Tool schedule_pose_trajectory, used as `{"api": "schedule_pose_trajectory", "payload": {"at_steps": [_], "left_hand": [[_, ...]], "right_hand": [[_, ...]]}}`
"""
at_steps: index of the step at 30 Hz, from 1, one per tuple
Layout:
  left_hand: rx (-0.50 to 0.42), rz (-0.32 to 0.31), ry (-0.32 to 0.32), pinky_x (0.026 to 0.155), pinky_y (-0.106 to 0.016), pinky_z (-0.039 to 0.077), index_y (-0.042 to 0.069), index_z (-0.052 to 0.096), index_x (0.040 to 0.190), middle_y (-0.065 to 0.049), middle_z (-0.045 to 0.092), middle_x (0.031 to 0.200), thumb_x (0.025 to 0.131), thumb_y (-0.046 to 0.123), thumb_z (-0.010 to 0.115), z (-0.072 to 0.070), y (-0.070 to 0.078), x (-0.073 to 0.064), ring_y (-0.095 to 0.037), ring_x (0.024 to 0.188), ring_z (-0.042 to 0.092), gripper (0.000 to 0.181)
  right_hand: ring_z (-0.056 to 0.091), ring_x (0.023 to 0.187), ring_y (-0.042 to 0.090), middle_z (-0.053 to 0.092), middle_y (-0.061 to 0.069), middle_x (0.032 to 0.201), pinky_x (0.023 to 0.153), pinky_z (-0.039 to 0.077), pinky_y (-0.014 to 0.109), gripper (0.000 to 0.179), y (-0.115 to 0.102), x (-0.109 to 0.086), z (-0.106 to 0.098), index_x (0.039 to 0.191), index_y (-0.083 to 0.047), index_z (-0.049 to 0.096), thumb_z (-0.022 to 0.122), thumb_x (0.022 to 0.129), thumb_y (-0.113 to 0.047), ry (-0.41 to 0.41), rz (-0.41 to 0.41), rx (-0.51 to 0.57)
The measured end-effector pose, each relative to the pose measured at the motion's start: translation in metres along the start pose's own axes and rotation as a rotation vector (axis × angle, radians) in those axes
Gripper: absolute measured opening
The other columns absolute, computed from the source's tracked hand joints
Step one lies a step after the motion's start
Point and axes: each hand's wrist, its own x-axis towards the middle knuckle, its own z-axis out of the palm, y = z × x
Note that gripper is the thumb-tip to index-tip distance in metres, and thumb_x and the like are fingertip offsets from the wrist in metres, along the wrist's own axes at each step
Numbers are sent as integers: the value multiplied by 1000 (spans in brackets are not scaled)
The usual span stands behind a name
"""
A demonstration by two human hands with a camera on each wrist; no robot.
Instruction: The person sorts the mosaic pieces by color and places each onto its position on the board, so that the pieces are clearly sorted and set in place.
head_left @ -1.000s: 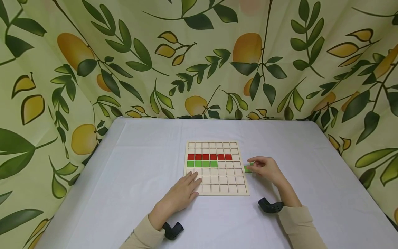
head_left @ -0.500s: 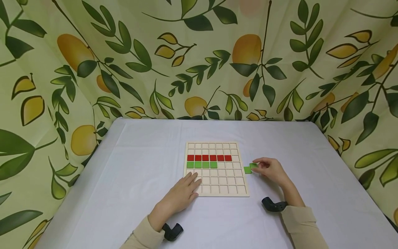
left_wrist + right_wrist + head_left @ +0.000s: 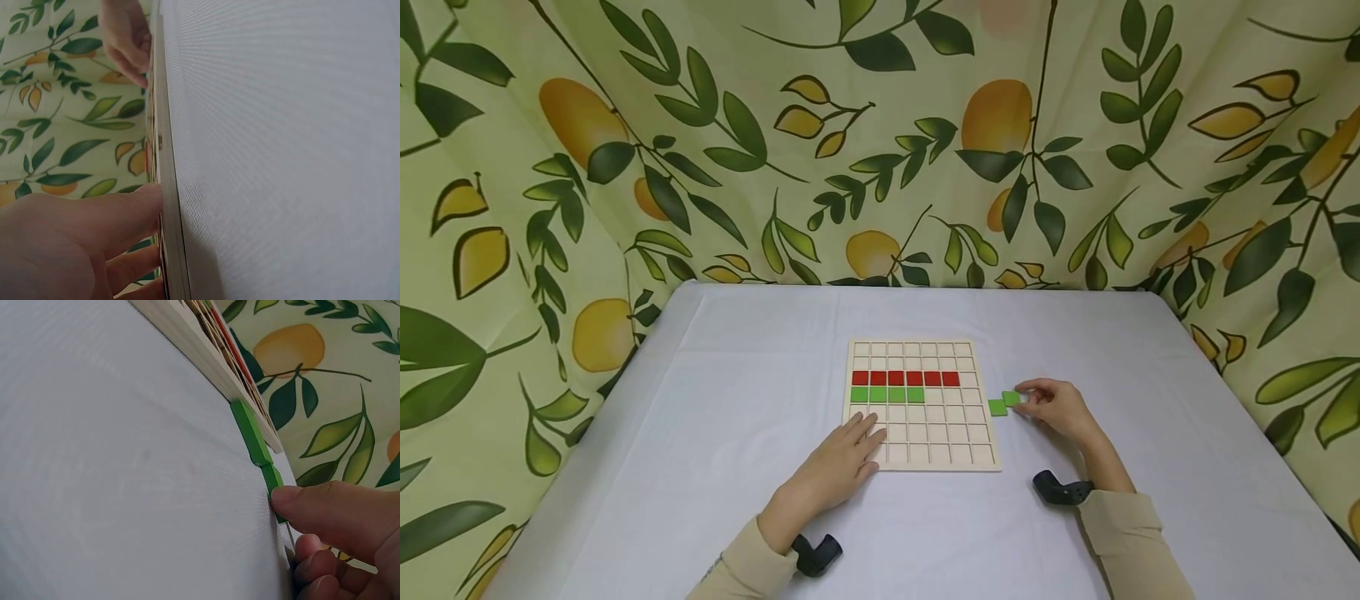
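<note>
A wooden grid board (image 3: 936,454) lies on the white table, with a row of red tiles (image 3: 896,378) and a shorter row of green tiles (image 3: 888,394) below it. On the board's lower left my left hand (image 3: 838,462) rests with its fingers spread; the left wrist view shows its thumb (image 3: 134,203) at the board's edge. Two loose green tiles lie just right of the board, corner to corner. The outer green tile (image 3: 1011,398) is pinched at its right side by my right hand (image 3: 1056,408), thumb (image 3: 297,500) on its near edge. The inner one (image 3: 997,407) sits against the board.
White cloth (image 3: 745,358) covers the table. Behind and beside it hangs a curtain (image 3: 910,200) printed with fruit and leaves. A black curved device (image 3: 1062,489) is on the right wrist and another black device (image 3: 817,556) on the left.
My right hand has shifted slightly right, uncovering the two loose green tiles. The outer tile, tilted half a second ago, now lies flatter. The left hand stays in place.
</note>
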Motion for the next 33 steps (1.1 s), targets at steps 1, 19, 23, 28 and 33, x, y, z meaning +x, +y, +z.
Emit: {"api": "schedule_pose_trajectory", "payload": {"at_steps": [1,19,23,28,33], "left_hand": [[0,1,0,117,-52,35,7,47,141,-15,38,155,98,20,52,0,0,0,-36,145,33,46],[-13,-2,-9,118,-51,34,6,47,141,-15,38,155,98,19,53,-2,1,-2,-37,146,32,45],[-12,-2,-8,118,-51,34,6,48,141,-15,38,155,98,19,53,-2,2,-1,-37,146,32,45],[-6,-2,-4,117,-52,34,6,48,141,-16,39,154,98,19,53,-1,2,-1,-37,145,33,45],[-4,-5,2,117,-52,34,7,48,141,-16,38,154,98,20,53,0,1,0,-37,145,33,45]], "right_hand": [[43,53,3,52,-3,66,48,39,18,36,0,0,0,112,10,64,72,81,-6,-2,10,0],[43,53,4,52,-2,66,47,39,18,32,1,-1,0,107,11,64,71,81,-6,-1,26,-14],[44,53,4,52,-2,65,47,40,18,32,2,0,-1,107,11,64,71,81,-7,-5,24,-10],[44,52,4,52,-3,65,47,42,19,32,2,-1,-2,108,11,63,70,82,-7,-4,32,9],[44,51,4,52,-3,65,46,42,19,32,4,0,-2,108,10,64,71,82,-7,1,29,20]]}}
